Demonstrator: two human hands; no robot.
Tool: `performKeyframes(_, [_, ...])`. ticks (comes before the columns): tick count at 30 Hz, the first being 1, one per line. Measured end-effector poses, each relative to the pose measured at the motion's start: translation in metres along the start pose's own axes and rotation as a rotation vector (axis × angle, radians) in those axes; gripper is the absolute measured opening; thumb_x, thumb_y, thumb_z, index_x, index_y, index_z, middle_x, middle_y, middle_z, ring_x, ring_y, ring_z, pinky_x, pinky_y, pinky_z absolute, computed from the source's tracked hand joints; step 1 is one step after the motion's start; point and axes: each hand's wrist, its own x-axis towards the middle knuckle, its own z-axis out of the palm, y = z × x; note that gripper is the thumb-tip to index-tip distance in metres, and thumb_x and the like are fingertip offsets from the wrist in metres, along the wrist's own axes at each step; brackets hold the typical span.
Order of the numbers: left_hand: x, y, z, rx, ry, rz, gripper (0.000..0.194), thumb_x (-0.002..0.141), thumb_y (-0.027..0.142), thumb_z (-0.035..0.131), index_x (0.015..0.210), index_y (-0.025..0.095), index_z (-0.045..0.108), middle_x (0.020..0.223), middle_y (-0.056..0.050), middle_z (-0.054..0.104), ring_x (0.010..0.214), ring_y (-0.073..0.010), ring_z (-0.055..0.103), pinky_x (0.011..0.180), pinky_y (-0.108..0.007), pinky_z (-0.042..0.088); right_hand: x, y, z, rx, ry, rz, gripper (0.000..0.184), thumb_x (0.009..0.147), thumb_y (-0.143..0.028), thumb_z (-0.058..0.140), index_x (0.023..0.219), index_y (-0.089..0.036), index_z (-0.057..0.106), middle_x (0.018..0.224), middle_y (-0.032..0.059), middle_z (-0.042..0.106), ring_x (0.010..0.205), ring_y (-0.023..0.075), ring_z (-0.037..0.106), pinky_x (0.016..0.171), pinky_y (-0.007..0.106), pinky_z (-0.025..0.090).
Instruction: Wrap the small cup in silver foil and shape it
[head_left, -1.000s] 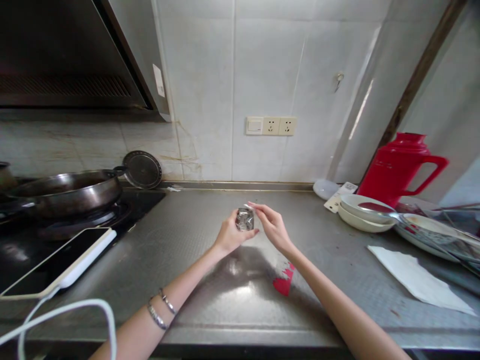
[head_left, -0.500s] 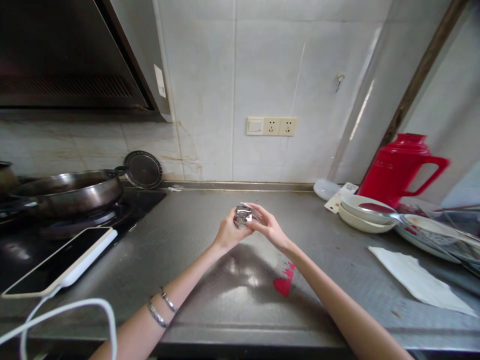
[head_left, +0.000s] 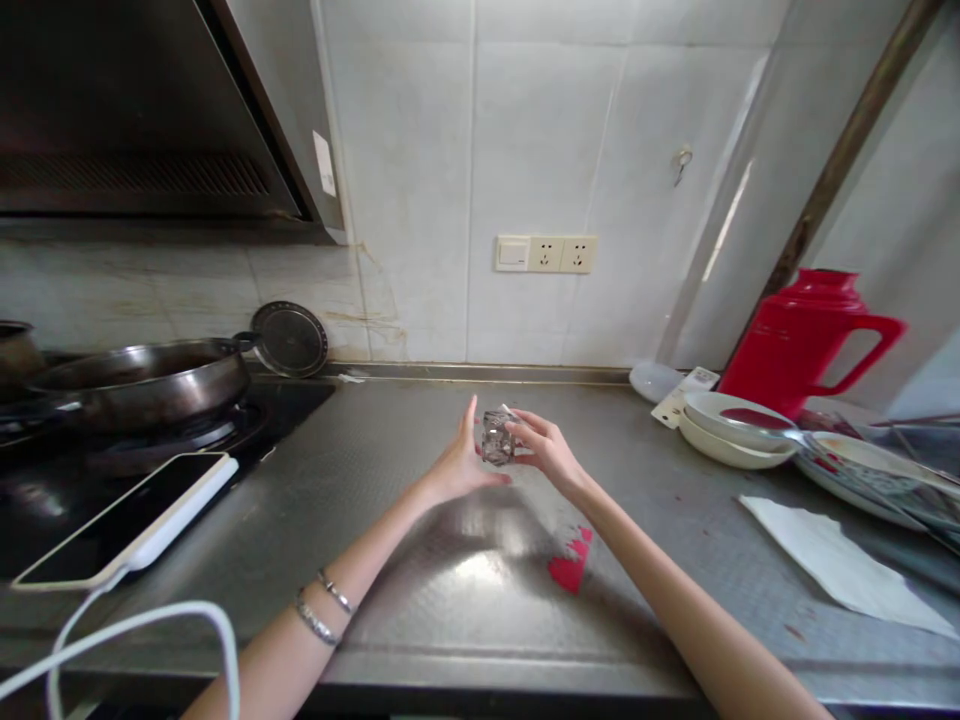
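Grey see-through block (head_left: 496,440), roughly upright

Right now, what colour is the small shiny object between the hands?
The small object is silvery grey with darker patches, seen in the head view.

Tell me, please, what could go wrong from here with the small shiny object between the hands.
The small shiny object might drop onto the metal counter: only the right hand seems to grip it, with the left hand spread open. The left forearm might also catch the white cable and tug the phone.
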Motion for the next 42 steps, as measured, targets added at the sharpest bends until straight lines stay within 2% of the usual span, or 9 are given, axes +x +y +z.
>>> performKeyframes(5, [0.001, -0.004, -0.001, 0.170, 0.018, 0.175, 0.123, 0.051, 0.030, 0.087, 0.148, 0.028, 0.012, 0.140, -0.017, 0.038, 0.120, -0.0327, 0.050, 0.100, -0.051, 0.042, -0.005, -0.004, 0.007, -0.018, -0.026, 0.068, 0.041, 0.076, -0.039, 0.067, 0.110, -0.018, 0.063, 0.096, 0.0064, 0.068, 0.070, 0.0140, 0.063, 0.054, 0.023, 0.054])
performKeyframes(9, [0.001, -0.001, 0.001, 0.269, 0.093, 0.255, 0.099, 0.057, 0.031, 0.084, 0.140, 0.023, 0.030, 0.133, -0.015, 0.048, 0.122, -0.0308, 0.050, 0.103, -0.047, 0.040, -0.008, -0.005, 0.010, -0.046, -0.034, 0.047, 0.037, 0.079, -0.043, 0.064, 0.108, -0.019, 0.065, 0.093, 0.0046, 0.067, 0.067, 0.0116, 0.060, 0.051, 0.020, 0.052])
performKeyframes(15, [-0.001, 0.003, 0.003, 0.208, 0.133, 0.238, 0.087, 0.055, 0.028, 0.083, 0.130, 0.020, 0.041, 0.126, -0.013, 0.056, 0.113, -0.0281, 0.057, 0.098, -0.041, 0.046, 0.004, 0.006, 0.002, -0.111, 0.020, 0.000, 0.034, 0.083, -0.048, 0.054, 0.096, -0.020, 0.067, 0.090, 0.0028, 0.068, 0.057, 0.0104, 0.059, 0.052, 0.023, 0.053])
performKeyframes(19, [-0.001, 0.003, 0.004, 0.123, 0.113, 0.175, 0.087, 0.056, 0.030, 0.083, 0.130, 0.019, 0.040, 0.123, -0.013, 0.059, 0.105, -0.0255, 0.062, 0.089, -0.037, 0.051, 0.013, 0.017, -0.004, -0.200, 0.055, -0.038, 0.034, 0.078, -0.046, 0.059, 0.096, -0.018, 0.065, 0.081, 0.0027, 0.068, 0.059, 0.0135, 0.061, 0.053, 0.025, 0.052])
performKeyframes(24, [-0.001, 0.002, 0.005, 0.087, 0.121, 0.159, 0.087, 0.055, 0.031, 0.085, 0.129, 0.019, 0.041, 0.122, -0.013, 0.058, 0.100, -0.0239, 0.063, 0.084, -0.034, 0.052, 0.014, 0.024, -0.010, -0.523, 0.184, -0.289, 0.031, 0.083, -0.044, 0.051, 0.086, -0.017, 0.066, 0.073, 0.0043, 0.068, 0.068, 0.0188, 0.063, 0.062, 0.029, 0.050])
performKeyframes(27, [-0.001, 0.003, 0.004, 0.123, 0.126, 0.152, 0.087, 0.055, 0.032, 0.084, 0.129, 0.019, 0.042, 0.121, -0.013, 0.059, 0.102, -0.0245, 0.062, 0.087, -0.035, 0.050, 0.011, 0.019, -0.012, -0.624, 0.286, -0.463, 0.028, 0.086, -0.039, 0.048, 0.088, -0.019, 0.067, 0.090, 0.0075, 0.070, 0.085, 0.0219, 0.064, 0.076, 0.033, 0.048])
performKeyframes(30, [-0.001, 0.002, 0.003, 0.186, 0.136, 0.162, 0.084, 0.054, 0.031, 0.084, 0.126, 0.019, 0.044, 0.120, -0.012, 0.058, 0.106, -0.0258, 0.059, 0.090, -0.037, 0.048, 0.005, 0.011, -0.010, -0.620, 0.328, -0.620, 0.023, 0.087, -0.035, 0.050, 0.088, -0.019, 0.067, 0.101, 0.0092, 0.067, 0.094, 0.0215, 0.062, 0.079, 0.032, 0.048])
performKeyframes(38, [-0.003, 0.000, 0.005, 0.274, 0.057, 0.169, 0.084, 0.050, 0.025, 0.083, 0.125, 0.021, 0.045, 0.117, -0.008, 0.061, 0.103, -0.0250, 0.060, 0.090, -0.038, 0.047, -0.007, 0.003, 0.000, -0.663, 0.139, -0.760, 0.019, 0.090, -0.025, 0.050, 0.081, -0.019, 0.065, 0.079, 0.0051, 0.066, 0.075, 0.0169, 0.061, 0.069, 0.028, 0.048])
performKeyframes(42, [-0.003, 0.002, 0.005, 0.265, 0.070, 0.157, 0.081, 0.051, 0.025, 0.083, 0.123, 0.023, 0.046, 0.112, -0.006, 0.063, 0.098, -0.0240, 0.061, 0.087, -0.037, 0.048, -0.006, 0.007, -0.001, -0.704, 0.094, -0.819, 0.020, 0.092, -0.025, 0.046, 0.091, -0.021, 0.066, 0.090, 0.0071, 0.068, 0.085, 0.0184, 0.064, 0.076, 0.030, 0.050])
